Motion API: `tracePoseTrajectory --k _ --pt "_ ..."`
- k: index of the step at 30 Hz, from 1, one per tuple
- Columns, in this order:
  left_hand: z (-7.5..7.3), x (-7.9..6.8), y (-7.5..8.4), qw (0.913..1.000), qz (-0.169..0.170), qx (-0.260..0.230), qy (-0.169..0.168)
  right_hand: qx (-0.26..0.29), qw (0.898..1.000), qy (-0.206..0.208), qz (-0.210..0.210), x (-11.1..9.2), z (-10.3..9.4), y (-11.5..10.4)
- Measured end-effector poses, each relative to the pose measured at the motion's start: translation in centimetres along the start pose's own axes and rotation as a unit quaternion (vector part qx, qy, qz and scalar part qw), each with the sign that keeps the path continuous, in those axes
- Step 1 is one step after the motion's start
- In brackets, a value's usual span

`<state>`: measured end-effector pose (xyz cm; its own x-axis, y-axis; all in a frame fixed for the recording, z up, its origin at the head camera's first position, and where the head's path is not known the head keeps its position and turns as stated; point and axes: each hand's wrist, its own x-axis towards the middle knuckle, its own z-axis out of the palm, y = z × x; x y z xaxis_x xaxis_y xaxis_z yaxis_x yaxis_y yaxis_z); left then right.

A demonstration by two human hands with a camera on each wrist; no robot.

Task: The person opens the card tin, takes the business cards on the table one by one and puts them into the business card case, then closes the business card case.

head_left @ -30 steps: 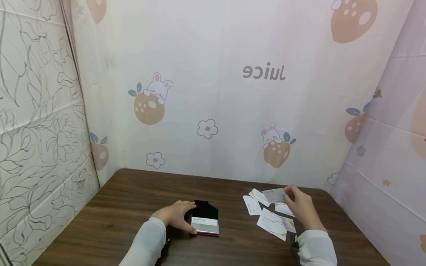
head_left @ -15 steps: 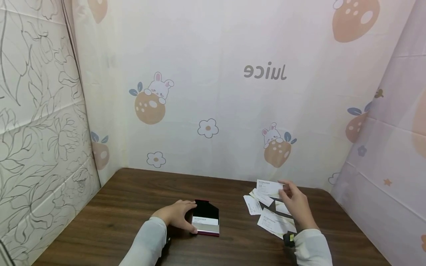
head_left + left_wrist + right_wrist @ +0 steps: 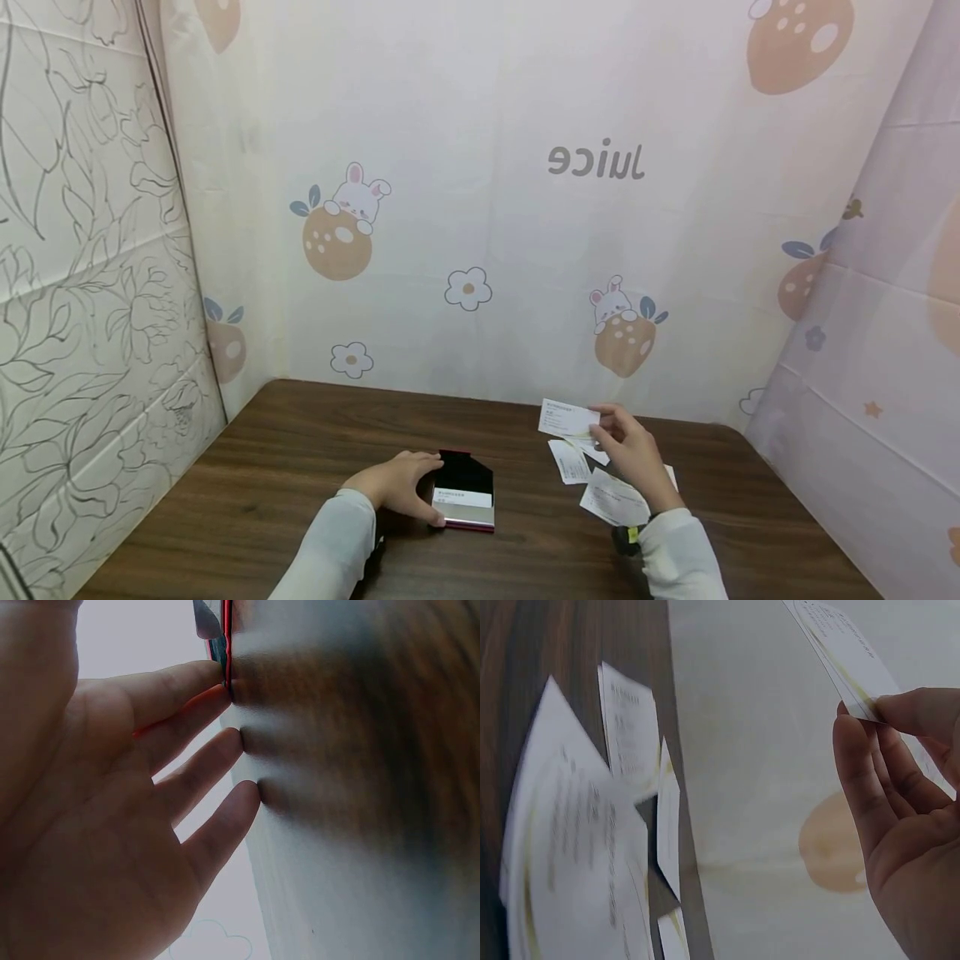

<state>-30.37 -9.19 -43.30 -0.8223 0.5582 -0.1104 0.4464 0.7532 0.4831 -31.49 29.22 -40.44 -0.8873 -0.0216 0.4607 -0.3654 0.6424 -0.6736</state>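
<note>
My left hand holds the left side of a flat business card case, thumb at its near corner and index finger at its far corner. The case lies unfolded on the table, black inside with a red edge, a white card showing above a silver strip. In the left wrist view the other fingertips rest on the wood beside the red-edged case. My right hand pinches white business cards by one end, raised off the table; the right wrist view shows layered edges, the exact number unclear.
Several loose white business cards lie overlapping under and left of the right forearm, partly hidden by it. The brown wooden table meets a printed curtain at its far edge.
The right hand has moved left with the pinched cards, from above the right of the pile to its far left side. The left hand and the case have stayed in place.
</note>
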Motion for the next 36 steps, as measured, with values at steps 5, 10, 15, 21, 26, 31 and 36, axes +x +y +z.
tracePoseTrajectory --k 5,10,15,21,26,31,36 --pt "-0.1 0.0 0.0 1.0 0.001 -0.001 0.002 0.028 0.999 -0.03 0.003 0.0 1.5 -0.8" --pt "0.0 0.1 -0.1 1.0 0.003 0.001 0.003 0.047 0.997 -0.056 0.015 0.0 3.2 -1.8" --pt "0.1 0.2 -0.1 1.0 0.005 0.005 0.006 0.049 0.995 -0.092 -0.005 -0.3 4.8 -3.1" --pt "0.1 0.2 -0.1 0.9999 0.005 0.006 0.008 0.048 0.991 -0.12 -0.041 -0.7 6.9 -4.2" --pt "0.1 0.3 -0.2 0.9999 0.003 0.009 0.011 0.052 0.985 -0.15 -0.07 -1.1 8.4 -5.0" --pt "0.1 0.4 -0.2 0.9998 0.002 0.013 0.012 0.069 0.976 -0.193 -0.072 -1.7 9.5 -5.7" --pt "0.1 0.5 -0.1 0.9998 0.009 0.012 0.016 0.052 0.973 -0.211 -0.073 -2.1 10.4 -5.9"
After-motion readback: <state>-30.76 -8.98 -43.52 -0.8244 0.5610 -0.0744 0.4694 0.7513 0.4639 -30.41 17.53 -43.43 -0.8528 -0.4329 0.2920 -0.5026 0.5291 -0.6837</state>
